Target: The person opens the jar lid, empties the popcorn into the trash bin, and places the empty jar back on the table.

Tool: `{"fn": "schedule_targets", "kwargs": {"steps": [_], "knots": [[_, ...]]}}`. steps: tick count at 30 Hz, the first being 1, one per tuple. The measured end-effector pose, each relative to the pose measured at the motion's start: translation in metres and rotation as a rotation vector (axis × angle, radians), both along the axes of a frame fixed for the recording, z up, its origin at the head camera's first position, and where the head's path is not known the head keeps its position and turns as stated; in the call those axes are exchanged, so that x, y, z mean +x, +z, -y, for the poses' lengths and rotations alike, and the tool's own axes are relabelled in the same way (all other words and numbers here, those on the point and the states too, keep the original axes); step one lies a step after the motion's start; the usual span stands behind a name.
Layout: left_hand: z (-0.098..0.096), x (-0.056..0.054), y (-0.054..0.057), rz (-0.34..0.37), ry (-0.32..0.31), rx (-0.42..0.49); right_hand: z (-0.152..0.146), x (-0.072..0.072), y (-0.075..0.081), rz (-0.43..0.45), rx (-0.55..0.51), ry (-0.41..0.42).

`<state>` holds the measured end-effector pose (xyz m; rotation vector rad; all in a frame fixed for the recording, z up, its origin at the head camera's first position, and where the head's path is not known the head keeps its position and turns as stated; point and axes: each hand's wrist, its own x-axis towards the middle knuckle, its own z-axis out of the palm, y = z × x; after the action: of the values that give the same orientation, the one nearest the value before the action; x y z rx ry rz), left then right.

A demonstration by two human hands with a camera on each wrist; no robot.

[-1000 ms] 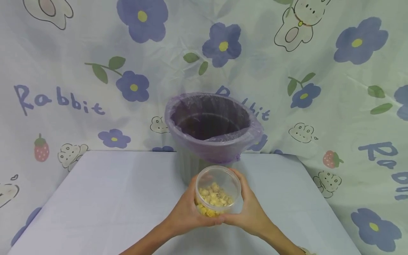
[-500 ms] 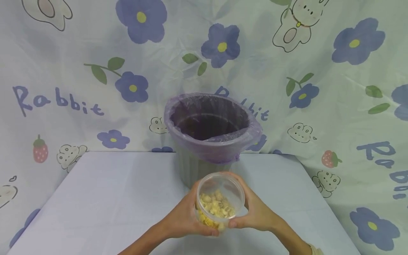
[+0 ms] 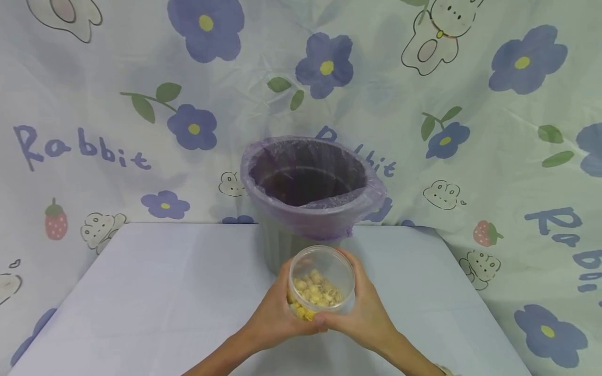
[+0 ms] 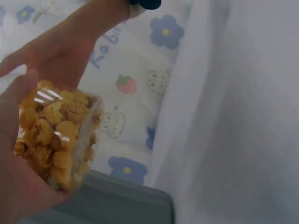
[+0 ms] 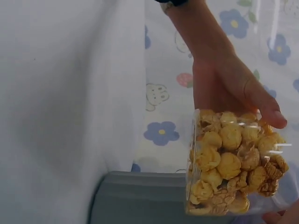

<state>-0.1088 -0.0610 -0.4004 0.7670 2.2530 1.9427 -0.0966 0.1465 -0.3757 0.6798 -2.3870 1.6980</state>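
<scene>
- The counter (image 3: pixel 164 292) has wide bare surface to the left and to the right of the hands; its far edge meets the flower-printed cloth (image 3: pixel 94 104) that hangs behind and falls down past both sides.
- A grey bin (image 3: pixel 282 248) with a purple bag (image 3: pixel 310 216) over its rim stands at the far middle of the counter, mouth open upward. Its near wall is just behind the hands, so little room stays between them.
- The clear container (image 3: pixel 321 279) with yellow popcorn (image 3: pixel 316 293) is in the air above the counter, just in front of the bin and lower than its rim, with its open top tilted a little toward the camera.
- The left hand (image 3: pixel 275 316) holds the container from the left side, fingers curled under and around its wall.
- The right hand (image 3: pixel 364 313) holds it from the right side, fingers wrapped around the far wall and thumb at the near lower edge, touching the left fingertips.
- Both forearms come from the near edge and meet in a V shape under the container.
- In the wrist views the popcorn fills the lower part of the container.
</scene>
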Motion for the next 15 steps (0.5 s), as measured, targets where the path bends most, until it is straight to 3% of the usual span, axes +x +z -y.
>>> {"fn": "schedule_targets", "kwargs": {"steps": [3, 8, 10, 12, 15], "knots": [[0.003, -0.001, 0.002, 0.004, -0.028, -0.027, -0.004, -0.002, 0.002, 0.003, 0.003, 0.059], [0.01, -0.002, 0.004, 0.015, -0.168, -0.033, -0.021, -0.011, 0.006, 0.066, -0.051, 0.343], [0.012, -0.002, 0.005, 0.003, -0.206, -0.031, -0.026, -0.013, 0.007, 0.081, -0.055, 0.404], [0.012, -0.003, 0.006, -0.012, -0.205, -0.032, -0.027, -0.014, 0.007, 0.056, -0.037, 0.394], [0.009, -0.003, 0.007, -0.016, -0.141, -0.019, -0.023, -0.01, 0.006, -0.007, -0.011, 0.282]]}}
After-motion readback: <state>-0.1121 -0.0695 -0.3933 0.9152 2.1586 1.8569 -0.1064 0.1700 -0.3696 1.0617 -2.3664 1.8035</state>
